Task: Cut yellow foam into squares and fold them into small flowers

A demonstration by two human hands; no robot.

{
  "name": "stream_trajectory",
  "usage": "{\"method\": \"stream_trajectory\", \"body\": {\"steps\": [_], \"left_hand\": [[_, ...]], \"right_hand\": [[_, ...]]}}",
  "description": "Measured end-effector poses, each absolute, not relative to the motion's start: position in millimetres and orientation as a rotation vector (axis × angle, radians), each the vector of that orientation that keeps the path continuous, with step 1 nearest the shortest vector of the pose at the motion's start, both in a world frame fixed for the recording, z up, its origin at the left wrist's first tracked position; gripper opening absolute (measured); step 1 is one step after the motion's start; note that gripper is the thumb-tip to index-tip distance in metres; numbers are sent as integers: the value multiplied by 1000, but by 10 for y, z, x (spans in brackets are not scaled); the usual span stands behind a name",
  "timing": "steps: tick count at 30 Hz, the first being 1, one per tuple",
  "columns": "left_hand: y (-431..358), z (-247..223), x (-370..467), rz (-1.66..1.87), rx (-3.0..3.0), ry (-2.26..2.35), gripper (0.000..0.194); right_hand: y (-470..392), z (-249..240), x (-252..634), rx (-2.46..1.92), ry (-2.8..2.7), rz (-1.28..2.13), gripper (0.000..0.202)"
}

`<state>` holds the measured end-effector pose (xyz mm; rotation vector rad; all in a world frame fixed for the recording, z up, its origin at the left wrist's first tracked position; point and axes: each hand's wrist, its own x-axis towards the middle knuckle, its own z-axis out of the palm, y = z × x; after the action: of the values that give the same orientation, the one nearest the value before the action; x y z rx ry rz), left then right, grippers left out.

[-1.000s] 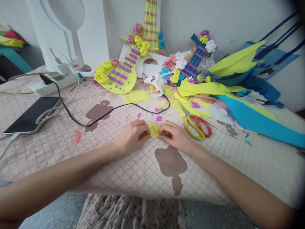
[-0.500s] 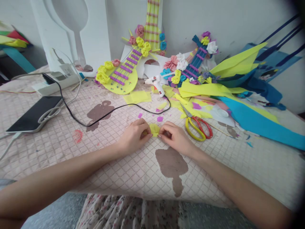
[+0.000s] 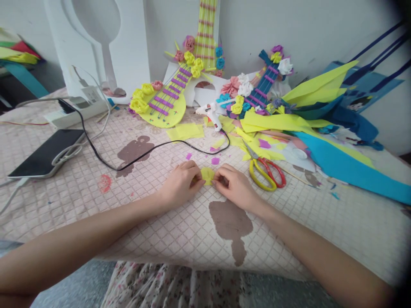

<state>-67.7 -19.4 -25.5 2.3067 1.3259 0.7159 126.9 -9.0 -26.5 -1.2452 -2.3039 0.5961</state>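
A small piece of yellow crepe paper [image 3: 207, 175] is stretched between my two hands, just above or on the quilted tablecloth [image 3: 154, 235]. My left hand [image 3: 184, 182] pinches its left edge between thumb and fingers. On the opposite edge, my right hand [image 3: 235, 183] pinches it the same way. Close to the right hand lie scissors [image 3: 265, 171] with one yellow and one red handle, blades pointing away. Small purple paper scraps [image 3: 215, 161] lie just beyond the fingers.
A white glue gun [image 3: 210, 115] rests behind the hands, its black cord [image 3: 154, 147] curving left to a power strip [image 3: 75, 112]. A tablet [image 3: 46, 154] lies at left. Paper-flower-trimmed toy instruments [image 3: 168, 96] stand at the back; blue crepe paper [image 3: 349, 167] spreads at right.
Both hands keep their pinch on the yellow crepe paper, with only slight finger movement. The whole view has shifted very slightly.
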Motion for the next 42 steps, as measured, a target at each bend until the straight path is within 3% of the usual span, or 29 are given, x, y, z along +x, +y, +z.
{"method": "stream_trajectory", "body": {"steps": [42], "left_hand": [[-123,-283,-674,696,2213,1336,7]], "right_hand": [[-73,-241,1265,-1260,-2278,671,7]]}}
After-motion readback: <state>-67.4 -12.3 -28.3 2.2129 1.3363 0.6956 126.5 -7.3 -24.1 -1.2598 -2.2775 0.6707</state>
